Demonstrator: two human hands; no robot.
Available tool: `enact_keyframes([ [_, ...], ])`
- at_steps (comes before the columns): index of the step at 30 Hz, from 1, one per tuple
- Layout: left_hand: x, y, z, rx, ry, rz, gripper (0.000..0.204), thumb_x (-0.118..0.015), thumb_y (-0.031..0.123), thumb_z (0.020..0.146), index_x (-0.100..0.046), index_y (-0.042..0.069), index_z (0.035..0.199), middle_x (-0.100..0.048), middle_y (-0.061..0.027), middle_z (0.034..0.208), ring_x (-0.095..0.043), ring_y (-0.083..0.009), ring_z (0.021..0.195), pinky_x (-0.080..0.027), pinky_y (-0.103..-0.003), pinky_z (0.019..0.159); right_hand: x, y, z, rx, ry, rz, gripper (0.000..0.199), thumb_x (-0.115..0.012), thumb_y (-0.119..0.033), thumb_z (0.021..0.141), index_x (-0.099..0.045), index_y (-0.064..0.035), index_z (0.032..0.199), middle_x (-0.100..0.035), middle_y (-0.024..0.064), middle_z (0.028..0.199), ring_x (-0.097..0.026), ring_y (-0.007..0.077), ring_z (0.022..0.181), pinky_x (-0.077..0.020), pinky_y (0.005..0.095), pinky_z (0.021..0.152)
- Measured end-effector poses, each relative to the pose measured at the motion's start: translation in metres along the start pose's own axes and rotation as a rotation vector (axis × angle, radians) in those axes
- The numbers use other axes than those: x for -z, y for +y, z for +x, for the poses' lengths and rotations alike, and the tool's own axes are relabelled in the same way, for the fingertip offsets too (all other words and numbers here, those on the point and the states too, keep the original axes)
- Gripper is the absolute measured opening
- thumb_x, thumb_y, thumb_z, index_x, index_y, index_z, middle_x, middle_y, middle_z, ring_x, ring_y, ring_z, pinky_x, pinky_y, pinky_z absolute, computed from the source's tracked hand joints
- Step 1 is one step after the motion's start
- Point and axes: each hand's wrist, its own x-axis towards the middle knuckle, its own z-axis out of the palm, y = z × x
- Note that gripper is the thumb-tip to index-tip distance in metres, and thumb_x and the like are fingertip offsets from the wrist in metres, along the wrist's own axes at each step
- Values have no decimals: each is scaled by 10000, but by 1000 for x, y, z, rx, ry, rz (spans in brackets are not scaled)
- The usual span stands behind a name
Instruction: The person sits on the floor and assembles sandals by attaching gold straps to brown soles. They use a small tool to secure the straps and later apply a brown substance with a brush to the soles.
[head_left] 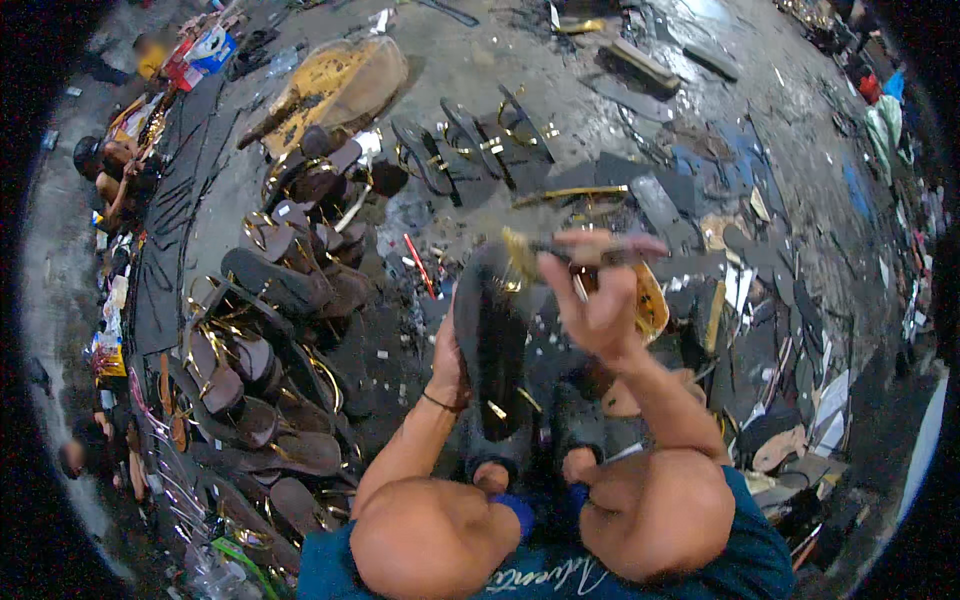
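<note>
My left hand (450,352) grips the left edge of a long dark shoe sole (487,330), held up in front of me between my knees. A brush (640,246) with yellowish bristles lies crosswise in my right hand (600,300), its fingers closed round the handle. The bristles (517,258) are at the right side of the sole's upper end; motion blur hides whether they touch. Just beyond my right wrist a yellowish, glue-stained container (652,305) shows in part.
Sandals with gold trim (270,350) are heaped at my left. Several upright sandals (475,140) stand ahead, near a large yellow-stained basin (330,90). Scraps and cut soles (770,300) litter the right. A red pen-like stick (420,266) lies ahead. People (115,175) sit at far left.
</note>
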Motion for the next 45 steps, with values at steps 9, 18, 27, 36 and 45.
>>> enact_keyframes([
  [9,1,-6,3,-85,-4,68,602,-283,535,1008,-523,55,1281,-627,-83,1143,-632,-192,995,-523,-345,873,-2,-8,19,61,184,-53,213,-755,-63,780,-640,-35,958,-672,116,854,-660,232,767,-515,336,672],
  [18,6,-6,17,-307,83,226,522,-354,468,1017,-565,37,1222,-641,-67,1116,-615,-191,983,-511,-354,855,-24,-7,-4,-374,253,436,236,-679,-163,889,-612,-13,1058,-664,78,1026,-635,219,943,-489,322,836],
  [27,6,10,-97,461,-35,-216,595,-465,594,929,-578,81,1210,-667,-61,1032,-654,-179,904,-554,-361,769,22,34,4,-953,202,1306,267,-665,-273,905,-615,-72,1073,-649,40,1005,-610,157,856,-496,321,732],
  [36,-17,36,19,-27,89,-106,686,-500,672,866,-563,94,1229,-652,-69,1075,-647,-200,888,-548,-371,801,-24,0,1,226,98,-150,264,-707,-186,836,-631,-18,1026,-694,94,945,-660,210,830,-509,333,776],
  [45,-20,25,27,208,-122,-252,770,-488,728,835,-584,56,1198,-629,-105,1133,-630,-234,939,-528,-370,832,-7,-42,18,-253,-68,505,215,-730,-144,831,-616,-16,961,-646,53,846,-611,128,843,-493,286,774],
])
